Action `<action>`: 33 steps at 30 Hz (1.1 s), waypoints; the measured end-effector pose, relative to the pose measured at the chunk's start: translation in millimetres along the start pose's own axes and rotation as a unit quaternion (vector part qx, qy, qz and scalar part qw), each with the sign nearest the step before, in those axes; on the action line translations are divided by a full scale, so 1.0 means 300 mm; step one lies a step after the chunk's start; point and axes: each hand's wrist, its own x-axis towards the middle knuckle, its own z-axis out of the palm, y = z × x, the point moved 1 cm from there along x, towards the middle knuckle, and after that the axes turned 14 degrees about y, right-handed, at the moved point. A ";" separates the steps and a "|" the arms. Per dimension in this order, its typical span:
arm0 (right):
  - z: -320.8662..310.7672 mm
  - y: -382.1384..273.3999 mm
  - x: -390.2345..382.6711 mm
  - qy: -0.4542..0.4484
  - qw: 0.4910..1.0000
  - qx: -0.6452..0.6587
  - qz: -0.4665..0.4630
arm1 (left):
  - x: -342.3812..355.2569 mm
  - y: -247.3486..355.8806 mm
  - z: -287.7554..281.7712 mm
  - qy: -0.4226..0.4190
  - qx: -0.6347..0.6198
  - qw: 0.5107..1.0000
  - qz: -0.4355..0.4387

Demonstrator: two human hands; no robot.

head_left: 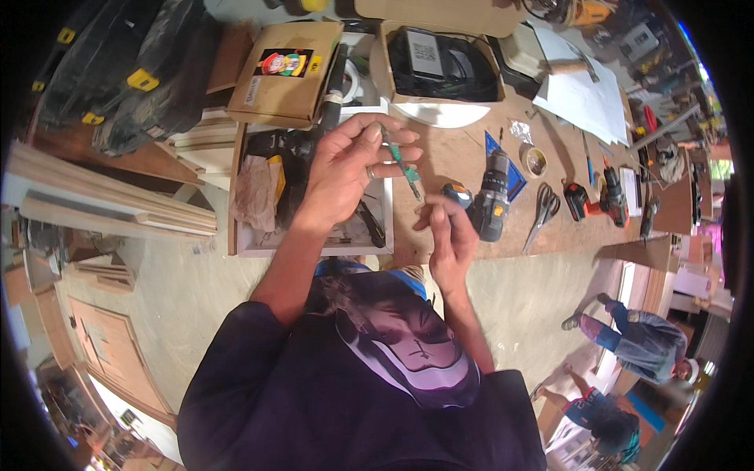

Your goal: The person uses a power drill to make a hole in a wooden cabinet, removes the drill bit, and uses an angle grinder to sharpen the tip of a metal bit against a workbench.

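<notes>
My left hand [344, 165] is raised over the near edge of the workbench, its thumb and fingers closed on a slim green rod with a metal tip [411, 173], perhaps a bit or small driver. The rod slants down to the right. Close to its tip, my right hand [451, 239] has its fingers curled together; whether they pinch anything is too small to tell. Below my left hand sits a shallow white-edged tray [314, 253] holding dark tools and a crumpled brown cloth [256, 192]. Just beyond my right hand lie a tape measure [456, 194] and a grey-black cordless drill [492, 198].
Right of the drill are a blue set square [515, 182], a tape roll [535, 162], scissors [542, 212] and a red-black drill [613, 196]. A closed cardboard box [251, 78] and an open box with a black device [420, 55] stand behind. Two people [648, 337] are at lower right.
</notes>
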 end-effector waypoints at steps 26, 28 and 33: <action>0.084 -0.196 0.125 -0.118 0.977 0.147 0.097 | -0.042 0.080 0.074 0.016 0.024 0.999 0.034; 0.084 -0.193 0.129 -0.126 0.976 0.154 0.094 | -0.042 0.086 0.071 0.019 0.032 0.999 0.039; 0.096 -0.202 0.124 -0.109 0.984 0.129 0.061 | -0.041 0.081 0.064 0.023 0.067 0.996 0.061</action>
